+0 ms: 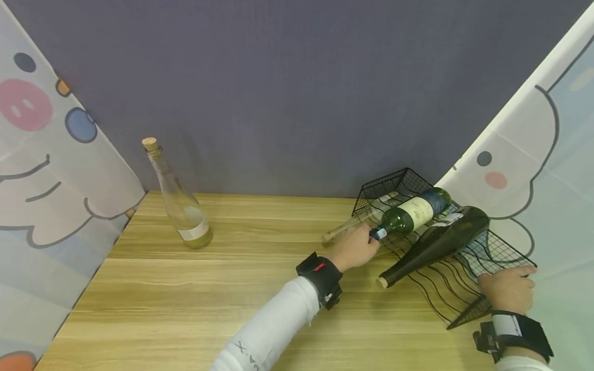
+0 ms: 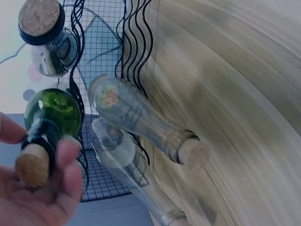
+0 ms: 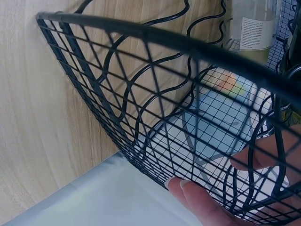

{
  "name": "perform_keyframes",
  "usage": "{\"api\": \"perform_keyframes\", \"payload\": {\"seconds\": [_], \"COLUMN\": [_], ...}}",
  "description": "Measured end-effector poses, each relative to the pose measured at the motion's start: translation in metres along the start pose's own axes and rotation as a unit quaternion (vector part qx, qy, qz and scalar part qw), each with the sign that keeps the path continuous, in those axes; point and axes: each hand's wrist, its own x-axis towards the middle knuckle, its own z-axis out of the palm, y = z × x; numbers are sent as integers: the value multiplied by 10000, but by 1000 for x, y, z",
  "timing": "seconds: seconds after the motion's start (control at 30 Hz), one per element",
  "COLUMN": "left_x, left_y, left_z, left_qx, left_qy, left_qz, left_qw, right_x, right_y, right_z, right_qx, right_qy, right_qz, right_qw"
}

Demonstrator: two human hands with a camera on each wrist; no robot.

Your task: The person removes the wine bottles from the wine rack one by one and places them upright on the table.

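Green bottle [image 1: 409, 217]: lies on the rack's [image 1: 382, 189] upper tier, toward its left end; base at the back, neck at the front. Whether the wires take its full weight, cannot tell.
Left grip [image 1: 355, 250]: clamped on the green bottle's neck at the rack's front, thumb and fingers on opposite sides, close behind the cork [image 2: 33, 165]. Likely held here because the neck is thin and juts past the wires.
Rack: black wire, mesh ends, wavy rods between. Dips probably meant to seat bottles and check rolling.
Right grip [image 1: 508, 288]: clamped on the rack's right end, fingers on both faces of the mesh. Presumably steadying; light wire could slide when a bottle shifts.
Dark bottle [image 1: 438, 247]: upper tier, just right of the green bottle, corked neck slanting out over the rack's front. Neck-forward too, perhaps for easy reach.
Clear bottles [image 2: 134, 115]: two on the rack's lower tier, lying, corks out at the front. Low placing seems to let the tiers share the load.
Standing bottle [image 1: 185, 208]: well left of the rack, upright, corked; flat base needs no cradle.
Bench [image 1: 209, 293]: wood-grained, under the rack.
Screen [image 1: 255, 103]: dark grey, behind the rack.
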Motion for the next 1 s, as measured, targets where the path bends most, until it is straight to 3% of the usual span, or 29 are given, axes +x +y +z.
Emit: {"api": "perform_keyframes", "payload": {"seconds": [0.17,0.4,0.73,1.0], "left_x": [0,2,-2,1], "left_y": [8,17,11,11], "left_z": [2,5,17,10], "left_qx": [269,571,948,1697], "left_qy": [234,-44,-99,-26], "left_qz": [-283,-650,-530,-459], "left_qw": [9990,9962,9940,9844], "right_x": [0,1,0,0], "right_y": [1,1,1,0], "right_z": [2,3,4,1], "right_qx": [17,-2,-9,7], "right_qy": [10,36,113,81], "right_qz": [-14,19,-31,36], "right_qw": [10000,10000,9999,10000]}}
